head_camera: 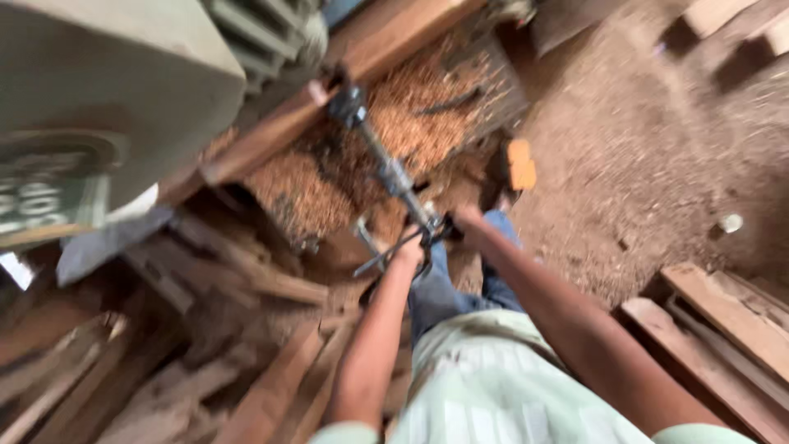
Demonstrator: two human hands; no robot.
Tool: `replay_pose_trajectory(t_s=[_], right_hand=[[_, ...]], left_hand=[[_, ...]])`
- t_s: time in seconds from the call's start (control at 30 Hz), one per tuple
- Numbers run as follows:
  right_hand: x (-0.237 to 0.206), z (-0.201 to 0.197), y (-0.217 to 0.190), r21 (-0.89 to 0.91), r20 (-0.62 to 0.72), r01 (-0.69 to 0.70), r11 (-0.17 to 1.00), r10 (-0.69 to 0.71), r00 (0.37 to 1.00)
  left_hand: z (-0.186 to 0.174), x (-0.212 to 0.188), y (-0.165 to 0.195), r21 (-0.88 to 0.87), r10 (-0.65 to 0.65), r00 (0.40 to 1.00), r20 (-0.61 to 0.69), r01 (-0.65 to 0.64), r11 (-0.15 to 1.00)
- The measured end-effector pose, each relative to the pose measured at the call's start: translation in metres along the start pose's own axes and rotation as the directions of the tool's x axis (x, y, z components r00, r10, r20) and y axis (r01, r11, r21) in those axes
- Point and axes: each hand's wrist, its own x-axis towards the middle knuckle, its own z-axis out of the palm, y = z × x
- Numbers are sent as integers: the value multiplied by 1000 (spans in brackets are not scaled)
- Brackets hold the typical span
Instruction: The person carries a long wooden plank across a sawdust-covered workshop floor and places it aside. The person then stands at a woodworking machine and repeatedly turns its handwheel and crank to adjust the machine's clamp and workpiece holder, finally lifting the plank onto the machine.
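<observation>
The picture is motion-blurred. Both my arms reach down and forward to a long grey metal rod or clamp-like tool [386,168] that slants from a wooden beam [271,131] down toward me. My left hand [408,252] grips its lower end, where thin metal handles stick out. My right hand [467,220] is closed just right of it, on or against the same lower end. Behind the rod lies a heap of sawdust [411,107].
A large grey-green machine housing [99,90] fills the upper left. Scrap wood pieces [205,329] are piled at lower left, planks [723,329] lie at lower right. An orange block [520,163] rests on the dusty floor [649,156].
</observation>
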Motion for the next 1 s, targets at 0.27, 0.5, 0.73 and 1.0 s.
replay_pose_trajectory(t_s=[0.27, 0.5, 0.73, 1.0], right_hand=[[-45, 6, 75, -326, -155, 423, 845, -490, 858], [-80, 45, 86, -656, 727, 634, -409, -569, 384], [-105, 95, 79, -773, 595, 495, -396, -182, 783], [-124, 109, 74, -767, 616, 546, -336, -150, 773]], left_hand=[[-34, -56, 22, 869, 382, 923, 51, -230, 439], [-87, -123, 42, 907, 750, 604, 269, -421, 14], [-98, -133, 43, 908, 672, 741, -3, -280, 312], [-117, -132, 41, 865, 732, 681, 19, -379, 329]])
